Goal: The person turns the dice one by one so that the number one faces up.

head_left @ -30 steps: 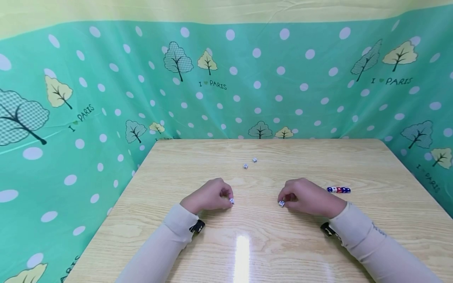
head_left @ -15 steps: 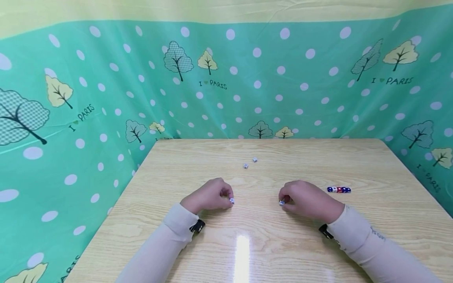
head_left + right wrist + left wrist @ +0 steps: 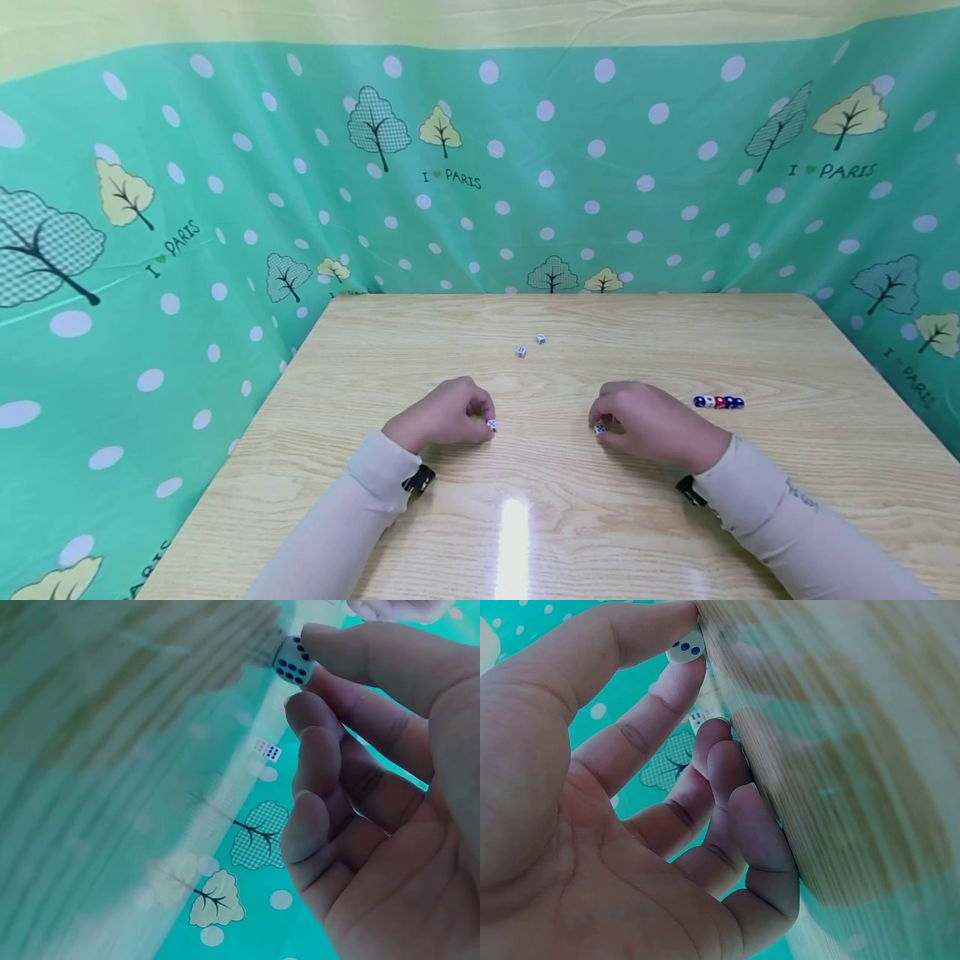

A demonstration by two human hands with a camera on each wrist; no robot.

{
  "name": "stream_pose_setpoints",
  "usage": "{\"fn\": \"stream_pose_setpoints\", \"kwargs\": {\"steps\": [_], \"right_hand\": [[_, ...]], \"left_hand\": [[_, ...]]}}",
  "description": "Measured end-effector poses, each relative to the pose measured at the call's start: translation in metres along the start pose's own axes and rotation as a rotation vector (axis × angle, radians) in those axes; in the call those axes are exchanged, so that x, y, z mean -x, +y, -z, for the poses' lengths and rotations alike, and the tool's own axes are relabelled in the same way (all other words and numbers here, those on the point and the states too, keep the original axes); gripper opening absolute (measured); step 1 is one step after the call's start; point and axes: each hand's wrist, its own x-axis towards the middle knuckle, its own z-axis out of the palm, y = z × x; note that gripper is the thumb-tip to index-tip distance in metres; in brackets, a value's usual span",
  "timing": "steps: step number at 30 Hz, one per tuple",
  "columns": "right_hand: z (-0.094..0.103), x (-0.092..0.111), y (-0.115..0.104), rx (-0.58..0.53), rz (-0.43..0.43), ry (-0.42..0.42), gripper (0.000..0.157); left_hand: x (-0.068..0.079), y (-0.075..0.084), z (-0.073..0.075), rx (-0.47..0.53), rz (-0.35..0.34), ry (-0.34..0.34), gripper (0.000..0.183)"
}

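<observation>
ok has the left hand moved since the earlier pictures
No: in the head view the left hand shows no visible shift in any direction against the table, still pinching a white die.

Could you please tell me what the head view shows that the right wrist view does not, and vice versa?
Only the head view: the row of blue, white and red dice, and the left die pinched by the left hand.

Only the right wrist view: the six-dot face of the right die.

Both: the right hand pinching that white die, the wooden table and the tree-print cloth.
</observation>
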Motion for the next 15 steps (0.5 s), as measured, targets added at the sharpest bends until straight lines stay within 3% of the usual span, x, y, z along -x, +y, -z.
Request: {"fn": "stream_pose_setpoints", "kwargs": {"steps": [15], "right_hand": [[0.0023,0.0002,-0.0004,0.008,-0.005,0.019,0.011]], "left_hand": [[0.0003,0.001,0.0,-0.008,-0.007,0.004,0.012]]}}
